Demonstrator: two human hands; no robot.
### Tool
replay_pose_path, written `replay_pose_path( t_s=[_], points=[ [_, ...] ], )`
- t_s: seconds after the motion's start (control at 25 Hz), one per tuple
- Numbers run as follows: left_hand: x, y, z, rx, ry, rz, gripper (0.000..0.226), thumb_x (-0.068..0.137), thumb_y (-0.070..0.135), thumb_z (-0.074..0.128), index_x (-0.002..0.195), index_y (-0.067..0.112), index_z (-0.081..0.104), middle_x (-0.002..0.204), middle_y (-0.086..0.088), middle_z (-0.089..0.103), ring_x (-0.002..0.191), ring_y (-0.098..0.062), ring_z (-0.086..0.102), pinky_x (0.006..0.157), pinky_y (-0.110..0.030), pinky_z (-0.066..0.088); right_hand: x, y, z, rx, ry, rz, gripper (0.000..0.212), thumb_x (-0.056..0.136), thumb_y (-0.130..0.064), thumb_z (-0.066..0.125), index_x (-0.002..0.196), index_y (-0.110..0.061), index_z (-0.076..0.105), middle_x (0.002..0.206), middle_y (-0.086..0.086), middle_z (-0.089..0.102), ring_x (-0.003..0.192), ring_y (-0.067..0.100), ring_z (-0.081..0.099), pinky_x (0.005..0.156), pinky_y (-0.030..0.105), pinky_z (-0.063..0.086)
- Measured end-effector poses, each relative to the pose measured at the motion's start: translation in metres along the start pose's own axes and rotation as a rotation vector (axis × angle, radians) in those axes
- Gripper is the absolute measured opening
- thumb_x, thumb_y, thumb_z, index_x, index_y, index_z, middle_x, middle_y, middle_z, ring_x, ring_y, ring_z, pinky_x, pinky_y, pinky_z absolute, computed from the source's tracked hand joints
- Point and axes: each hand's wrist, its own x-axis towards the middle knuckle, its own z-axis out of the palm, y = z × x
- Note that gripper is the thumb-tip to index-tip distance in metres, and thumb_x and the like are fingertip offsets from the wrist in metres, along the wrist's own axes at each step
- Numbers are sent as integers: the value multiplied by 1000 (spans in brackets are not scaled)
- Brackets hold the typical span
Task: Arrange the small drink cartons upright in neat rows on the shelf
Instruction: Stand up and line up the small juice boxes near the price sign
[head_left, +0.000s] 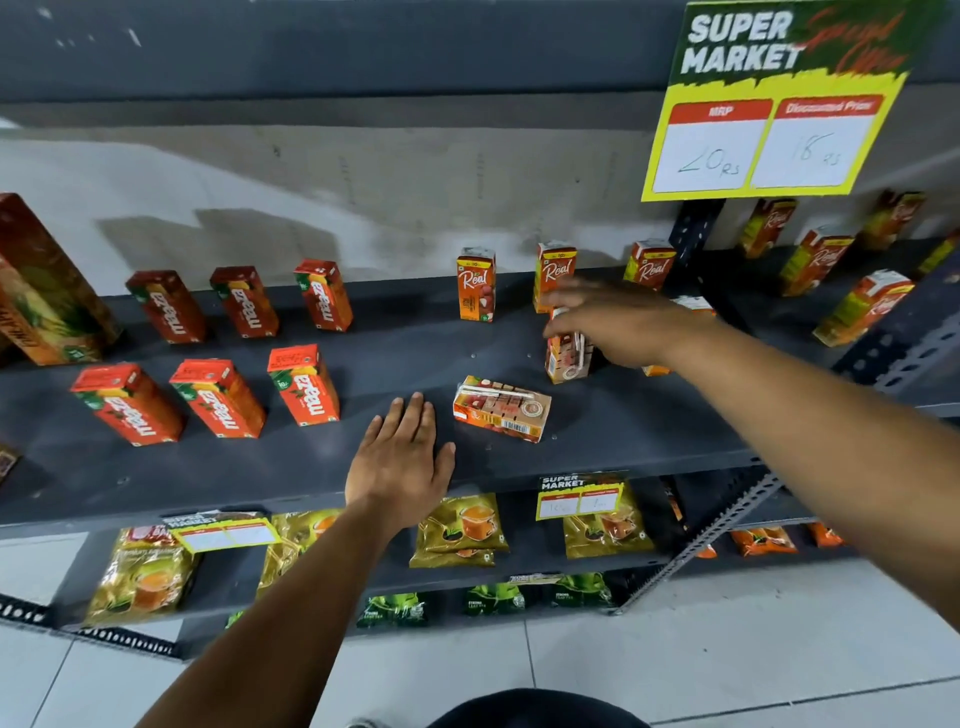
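Observation:
On the dark grey shelf (311, 467), several red Maaza cartons (306, 384) stand upright in two rows at the left. Three orange Real cartons (476, 285) stand along the back. One orange carton (501, 409) lies flat on its side in the middle. My right hand (618, 322) grips the top of another orange carton (566, 358), which stands upright just right of the fallen one. My left hand (402, 462) rests flat and open on the shelf, just left of the fallen carton, not touching it. My right hand hides part of another carton behind it.
A tall juice carton (41, 291) leans at the far left. A yellow price sign (769, 104) hangs above at the right. More orange cartons (815, 260) stand on the neighbouring shelf to the right. Tea packets (460, 525) lie on lower shelves. A metal upright (696, 234) divides the shelves.

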Motion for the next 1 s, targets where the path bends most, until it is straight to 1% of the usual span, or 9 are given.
replay_pose_path(
  t_s=[0.08,0.16,0.32,0.44,0.52,0.68,0.84,0.92,1.0],
  points=[
    [0,1,0,-5,0,4,72,93,54,6,151,12,12,162,-4,6,148,-21,0,118,-38,2,2,4,-1,-28,-79,-24,45,91,-13,59,136,-19,53,152,8,40,140,30,32,112,39,30],
    [0,0,-1,-8,-2,0,71,94,53,8,152,12,11,162,-4,5,148,-21,0,118,-38,2,8,3,-4,-160,-56,-96,40,91,-14,61,131,-17,58,144,9,49,133,32,42,109,37,35],
    [0,1,-1,1,-8,-1,71,94,53,7,152,13,10,162,-4,4,148,-21,-1,119,-38,2,20,9,-6,-142,-32,-23,45,90,-12,62,134,-14,55,139,10,51,125,30,49,102,41,43],
    [0,1,-1,-3,-12,-7,72,93,54,6,152,13,10,162,-3,3,148,-20,-2,119,-38,2,27,11,-4,-148,19,130,39,91,-43,59,117,-13,60,117,15,63,99,31,60,83,43,53],
    [0,1,-1,-3,-12,-8,72,92,55,5,152,14,9,162,-3,3,148,-20,-2,118,-37,1,32,11,-2,-162,56,276,54,88,-61,52,100,-9,62,96,13,65,82,28,61,71,37,53],
    [1,1,-1,1,-16,-9,71,94,54,6,152,14,9,162,-3,2,148,-20,-2,118,-37,1,34,9,7,-197,121,411,66,87,-74,34,83,-13,58,85,9,62,83,28,62,69,37,49],
    [0,1,-2,2,-20,-7,71,94,54,6,152,14,8,162,-3,2,148,-20,-2,119,-38,2,32,5,4,-205,63,489,73,85,-78,29,88,-12,62,89,9,64,86,29,62,72,39,47],
    [0,2,-1,3,-15,-2,71,94,54,6,152,13,8,162,-3,2,148,-21,-2,119,-38,2,30,-2,-2,-213,248,376,67,86,-75,36,99,-14,62,96,10,63,92,31,63,70,39,46],
    [0,1,-1,5,-12,1,72,93,54,5,152,13,8,162,-3,3,148,-21,-2,118,-38,2,30,-21,-1,-132,399,73,53,87,-63,48,112,-18,60,106,9,64,94,30,63,67,34,45]
  ],
)
